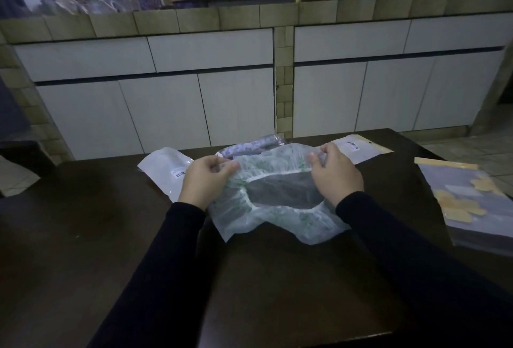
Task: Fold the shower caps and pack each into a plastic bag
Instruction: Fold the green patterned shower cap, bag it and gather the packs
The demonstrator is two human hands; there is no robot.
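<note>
In the head view, the only printing to be seen is a white barcode sticker on the plastic bag (163,170) lying flat at the left and another small label near the top of the yellow-edged bag (358,149) at the right; the characters on both are too small and dim to read. The shower cap (277,208), translucent white with a faint green print, is held up over the middle of the dark table (111,250), its elastic opening gaping toward the camera and its lower edge draping down to the tabletop. The left hand (206,179) pinches the cap's upper left rim, thumb and fingers curled together on the film. The right hand (334,174) grips the upper right rim the same way, fingers folded over the edge. Both forearms, in black sleeves, reach forward from the bottom of the frame and angle inward, the hands well apart with the cap stretched between them. Behind the cap lies another patterned cap (255,146), bundled. A stack of bags (472,203) with yellow shapes sits at the table's right edge.
</note>
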